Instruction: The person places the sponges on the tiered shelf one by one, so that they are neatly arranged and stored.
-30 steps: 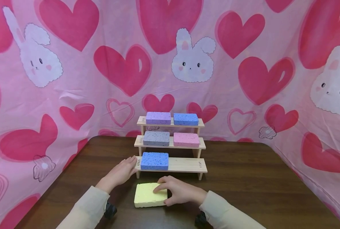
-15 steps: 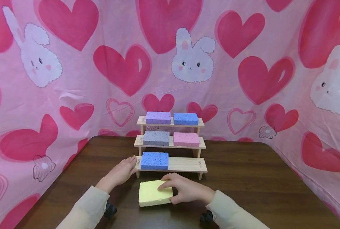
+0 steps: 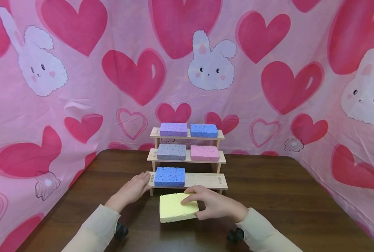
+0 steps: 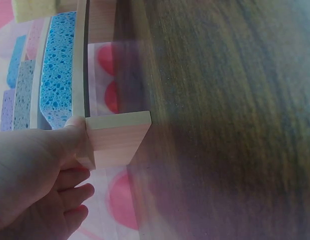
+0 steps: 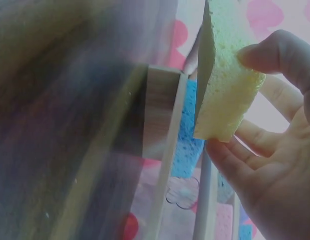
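A yellow sponge (image 3: pixel 177 208) is tilted above the table in front of a three-tier wooden stand (image 3: pixel 202 180). My right hand (image 3: pixel 216 203) grips it by its right end, thumb and fingers on opposite edges; in the right wrist view the sponge (image 5: pixel 225 85) shows clear of the tabletop. My left hand (image 3: pixel 131 190) holds the left end of the bottom shelf, and the left wrist view shows its thumb against the board's edge with the other fingers behind. A blue sponge (image 3: pixel 169 176) lies on the left half of that bottom shelf.
The middle shelf bears a grey sponge (image 3: pixel 171 152) and a pink sponge (image 3: pixel 204 153). On the top shelf are a purple sponge (image 3: pixel 173 130) and another blue sponge (image 3: pixel 204 131). Behind the brown table (image 3: pixel 268 196) hangs a pink heart-and-rabbit cloth (image 3: pixel 180 87).
The yellow sponge, gripped by my right hand, has come up off the table and moved right and toward the bottom shelf. My left hand has stayed at the stand.
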Available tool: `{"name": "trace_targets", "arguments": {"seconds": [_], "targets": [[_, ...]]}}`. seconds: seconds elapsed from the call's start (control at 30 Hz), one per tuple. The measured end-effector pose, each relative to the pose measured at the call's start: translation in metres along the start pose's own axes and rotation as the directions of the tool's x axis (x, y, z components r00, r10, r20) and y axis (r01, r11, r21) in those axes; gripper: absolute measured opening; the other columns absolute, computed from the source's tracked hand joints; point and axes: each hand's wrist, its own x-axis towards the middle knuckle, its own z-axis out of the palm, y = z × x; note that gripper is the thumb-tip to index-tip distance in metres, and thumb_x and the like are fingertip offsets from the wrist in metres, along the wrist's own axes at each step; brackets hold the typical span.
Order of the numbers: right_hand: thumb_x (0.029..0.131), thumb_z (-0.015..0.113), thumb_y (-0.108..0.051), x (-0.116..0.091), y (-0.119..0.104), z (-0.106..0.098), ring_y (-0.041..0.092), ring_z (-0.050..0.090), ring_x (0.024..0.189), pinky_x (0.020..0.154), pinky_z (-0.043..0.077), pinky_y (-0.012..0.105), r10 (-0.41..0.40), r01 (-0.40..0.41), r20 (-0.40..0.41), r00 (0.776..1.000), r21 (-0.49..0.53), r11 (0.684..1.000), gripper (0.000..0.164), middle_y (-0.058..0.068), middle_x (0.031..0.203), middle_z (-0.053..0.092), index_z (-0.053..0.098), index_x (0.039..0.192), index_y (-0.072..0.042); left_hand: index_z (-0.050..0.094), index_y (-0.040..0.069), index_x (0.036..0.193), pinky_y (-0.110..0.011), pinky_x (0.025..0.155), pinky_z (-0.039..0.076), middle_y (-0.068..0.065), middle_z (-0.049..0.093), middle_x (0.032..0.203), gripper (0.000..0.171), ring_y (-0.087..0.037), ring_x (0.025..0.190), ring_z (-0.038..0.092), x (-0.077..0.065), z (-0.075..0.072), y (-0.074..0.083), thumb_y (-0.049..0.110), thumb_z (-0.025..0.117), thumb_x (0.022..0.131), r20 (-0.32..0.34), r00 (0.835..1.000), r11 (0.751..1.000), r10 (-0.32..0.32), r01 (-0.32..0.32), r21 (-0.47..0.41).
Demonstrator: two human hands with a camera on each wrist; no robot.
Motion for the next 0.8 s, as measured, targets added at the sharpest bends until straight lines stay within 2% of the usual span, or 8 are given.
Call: {"name": "trace_targets", "arguments": {"seconds": [0.1,0.4,0.6,0.8], "targets": [[0.074,0.069,-0.010,-0.003,0.001,-0.004,0.016,0.042,0.115,0.094,0.040,0.034,-0.007,0.007,-0.025,1.000,-0.006,1.000,0.045,0.005,0.129,0.047,0.063,0.117,-0.020,0.042,-0.011,0.131,-0.048,0.104,0.026,-0.027,0.038,0.136,0.054,-0.041,0.127,0.032,0.000,0.000,0.000,0.019,0.060,0.090,0.000,1.000,1.000,-0.002,0.002,-0.004],[0.075,0.068,-0.009,-0.012,0.003,-0.021,0.017,0.041,0.117,0.093,0.041,0.036,0.041,-0.040,-0.076,0.996,0.010,0.999,0.045,0.001,0.129,0.046,0.063,0.117,-0.023,0.042,-0.010,0.132,-0.048,0.105,0.025,-0.026,0.037,0.138,0.055,-0.040,0.128,0.031,0.001,0.000,0.001,0.020,0.060,0.090,0.015,0.999,0.999,-0.029,0.029,-0.022],[0.074,0.070,-0.007,-0.018,0.008,-0.030,0.020,0.039,0.118,0.092,0.042,0.038,0.051,-0.050,-0.103,0.993,0.004,0.999,0.048,0.002,0.130,0.045,0.062,0.118,-0.021,0.042,-0.011,0.131,-0.048,0.105,0.025,-0.026,0.038,0.137,0.054,-0.041,0.128,0.032,0.000,-0.001,0.000,0.019,0.060,0.090,0.008,1.000,1.000,-0.007,0.007,-0.022],[0.076,0.068,-0.003,-0.023,0.016,-0.039,0.021,0.039,0.116,0.090,0.043,0.039,0.131,-0.125,-0.110,0.985,0.055,0.991,0.048,0.002,0.132,0.043,0.061,0.120,-0.021,0.042,-0.011,0.131,-0.049,0.104,0.025,-0.027,0.038,0.137,0.054,-0.041,0.127,0.032,0.000,-0.002,0.000,0.019,0.060,0.090,0.004,1.000,1.000,0.001,-0.001,-0.024]]}}
